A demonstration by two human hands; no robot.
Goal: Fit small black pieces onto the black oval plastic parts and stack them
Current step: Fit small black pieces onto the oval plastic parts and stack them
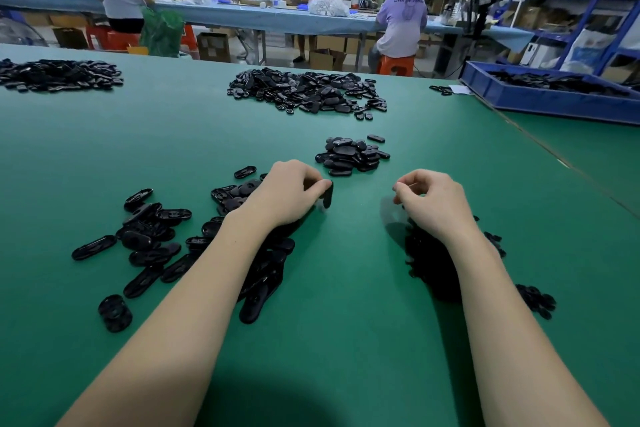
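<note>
Black oval part [327, 195] pinched upright, left hand [289, 192] | right hand [434, 199] apart

head: single wide-angle view from the person's head, above the table's [346, 340] near edge | faces forward and down across the table toward its far edge and the room behind | close to both forearms, which enter from the bottom; straight lines bow near frame edges | no second view to overlap
</note>
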